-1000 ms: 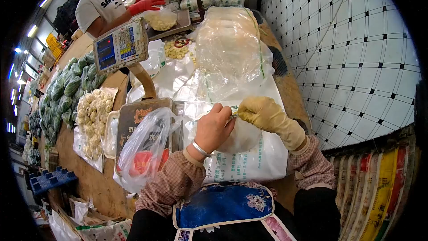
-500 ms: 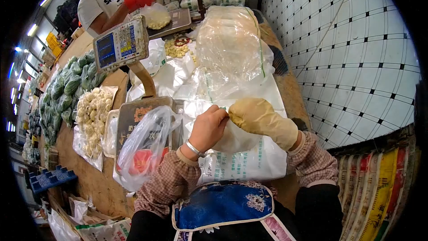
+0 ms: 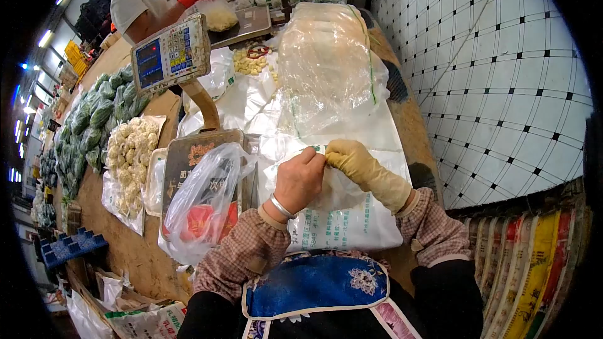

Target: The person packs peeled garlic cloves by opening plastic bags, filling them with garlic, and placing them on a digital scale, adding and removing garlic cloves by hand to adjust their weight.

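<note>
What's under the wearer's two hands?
Under the left hand and gloved right hand lies white plastic with green print, partly covered. Anything pinched between them is mostly hidden.

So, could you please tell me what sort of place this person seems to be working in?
Probably a produce packing room, perhaps at a wholesaler: there is a digital scale display, a heap of pale, garlic-like bulbs and a pile of bagged green produce.
</note>
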Demonstrator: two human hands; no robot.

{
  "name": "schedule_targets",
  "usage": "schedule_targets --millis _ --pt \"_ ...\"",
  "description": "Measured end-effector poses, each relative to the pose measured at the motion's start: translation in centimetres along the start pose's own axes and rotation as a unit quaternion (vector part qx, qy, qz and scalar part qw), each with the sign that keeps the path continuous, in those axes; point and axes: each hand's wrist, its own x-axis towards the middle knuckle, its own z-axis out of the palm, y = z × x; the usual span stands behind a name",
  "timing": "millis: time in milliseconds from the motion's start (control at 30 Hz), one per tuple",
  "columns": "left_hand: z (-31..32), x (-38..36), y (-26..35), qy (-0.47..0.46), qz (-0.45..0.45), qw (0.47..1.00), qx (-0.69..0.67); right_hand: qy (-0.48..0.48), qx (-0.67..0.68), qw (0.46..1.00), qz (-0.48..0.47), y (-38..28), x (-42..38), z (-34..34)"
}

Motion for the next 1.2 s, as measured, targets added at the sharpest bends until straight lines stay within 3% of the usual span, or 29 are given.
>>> schedule_targets --millis 133,200,333,400,433,500,600,733,900,1033,1100,1133,1167,1200 --pt "0.0 -0.2 0.0 -0.015 0.002 1.0 0.006 -0.018 0.079 0.996 0.038 0.5 -0.1 0.1" --pt "-0.5 0.3 -0.3 -0.017 -0.013 0.999 -0.047 0.004 0.034 0.999 -0.001 0.9 -0.1 -0.2" --pt "-2.8 0.8 -1.6 -0.069 -0.086 0.984 -0.138 0.018 0.008 1.0 0.01 -0.2 0.1 -1.3" --pt "-3.0 0.5 -1.7 -0.095 -0.122 0.977 -0.144 0.002 -0.279 0.953 -0.118 -1.9 0.0 -1.4" --pt "-2.9 0.4 -1.7 -0.095 -0.123 0.977 -0.143 0.001 -0.278 0.953 -0.119 -2.8 -0.1 -1.0" --pt "-2.5 0.0 -1.8 -0.062 -0.105 0.983 -0.134 0.114 -0.419 0.849 -0.301 -4.0 -0.3 0.4" --pt "-2.6 -0.1 -1.8 -0.053 -0.097 0.988 -0.108 0.037 -0.538 0.807 -0.242 -3.8 -0.5 1.0" --pt "-2.9 0.0 -1.4 -0.057 -0.093 0.988 -0.111 0.058 -0.526 0.804 -0.273 -2.7 -0.9 0.7" --pt "-2.7 0.5 -1.4 -0.132 -0.035 0.989 -0.059 0.037 -0.534 0.794 -0.289 -2.9 -0.8 0.5" --pt "-2.2 0.0 -0.5 -0.091 0.003 0.996 0.005 0.042 -0.497 0.812 -0.303 -3.2 -0.7 0.7" --pt "-1.8 -0.3 -0.2 -0.058 0.021 0.996 0.061 0.039 -0.398 0.887 -0.232 -2.2 -0.3 0.6" --pt "-1.5 -0.4 -0.2 -0.06 0.02 0.996 0.06 0.039 -0.397 0.888 -0.229 -1.6 -0.2 0.6" --pt "-1.2 -0.5 -0.3 -0.043 0.041 0.996 0.06 0.005 -0.25 0.958 -0.138 -0.9 -0.1 0.5" --pt "-1.0 -0.6 -0.2 -0.025 0.062 0.996 0.06 -0.027 -0.095 0.994 -0.042 -0.2 0.0 0.4"
